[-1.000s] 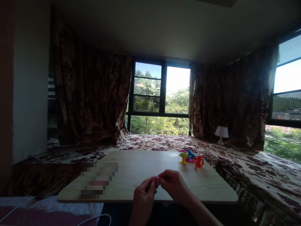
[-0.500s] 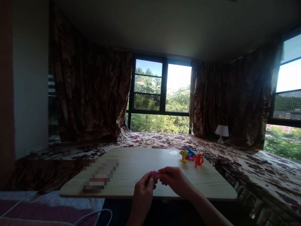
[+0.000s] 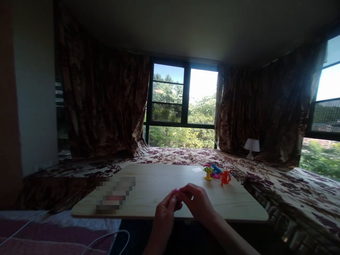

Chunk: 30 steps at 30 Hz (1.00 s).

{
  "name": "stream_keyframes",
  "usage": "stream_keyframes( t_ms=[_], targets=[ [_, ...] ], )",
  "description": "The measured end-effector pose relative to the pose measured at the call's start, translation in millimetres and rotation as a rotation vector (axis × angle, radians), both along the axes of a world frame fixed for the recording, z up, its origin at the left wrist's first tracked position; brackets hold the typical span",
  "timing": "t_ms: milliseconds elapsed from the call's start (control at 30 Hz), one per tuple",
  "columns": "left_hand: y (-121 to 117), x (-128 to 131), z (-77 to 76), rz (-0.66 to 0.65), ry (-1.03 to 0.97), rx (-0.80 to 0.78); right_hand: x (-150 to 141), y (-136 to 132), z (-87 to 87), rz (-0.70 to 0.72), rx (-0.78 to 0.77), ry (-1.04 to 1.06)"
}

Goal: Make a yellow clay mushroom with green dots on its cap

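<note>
Over the near side of the table, my left hand point(image 3: 165, 208) is closed, pinching a small pink lump point(image 3: 176, 191) between thumb and fingers. The lump looks like modelling clay, and only a little of it shows. My right hand point(image 3: 198, 200) meets it from the right, its thumb and forefinger pinched together at the lump. Beyond my right hand stands a yellow clay tree point(image 3: 208, 173) with a green dotted top. Beside it are a blue and magenta piece point(image 3: 216, 170) and an orange-red figure with thin, spreading strands point(image 3: 225, 176).
The pale wooden table point(image 3: 148, 184) has rounded corners. A blurred-out flat object point(image 3: 117, 196) lies at its left, and a white scrap point(image 3: 197, 170) near the far edge. Behind are a flowered cover point(image 3: 175, 154) and a small lamp point(image 3: 251, 145). A white cable point(image 3: 106, 236) curls at lower left.
My right hand's fingers have shifted to the top of the pink lump and bent more, with a gap showing inside the pinch. The whole view has moved slightly.
</note>
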State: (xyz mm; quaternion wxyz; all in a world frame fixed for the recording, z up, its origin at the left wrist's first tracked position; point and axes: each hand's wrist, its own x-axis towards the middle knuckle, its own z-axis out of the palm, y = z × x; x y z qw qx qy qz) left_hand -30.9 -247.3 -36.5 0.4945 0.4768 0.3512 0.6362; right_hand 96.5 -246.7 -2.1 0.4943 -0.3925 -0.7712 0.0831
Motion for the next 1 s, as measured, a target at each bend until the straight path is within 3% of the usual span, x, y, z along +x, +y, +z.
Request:
stream_keyframes(
  t_ms=[133, 300, 433, 600, 767, 867, 1000],
  targets=[
    [1, -2, 3.9, -0.106, -0.147, -0.073, 6, -6, 6.4, 0.089, 0.03, -0.083],
    [-7, -3, 9.4, 0.008, -0.031, -0.005, 10, -8, 10.6, 0.164, 0.032, -0.156],
    [-2, -1, 5.4, 0.069, 0.012, 0.005, 3, -6, 7.6, 0.096, 0.025, -0.123],
    [4, 1, 2.3, -0.057, -0.093, -0.085, -2, -5, 3.6, 0.066, -0.022, -0.097],
    [-5, 5, 8.6, -0.182, -0.252, -0.1, 4, -8, 3.6, 0.085, -0.03, -0.132],
    [-5, 8, 6.2, -0.154, -0.277, -0.086, 4, -11, 2.3, 0.047, 0.025, -0.21],
    [5, 8, -9.1, -0.092, -0.247, -0.066, -4, -12, -6.0, -0.05, 0.066, -0.302]
  ],
)
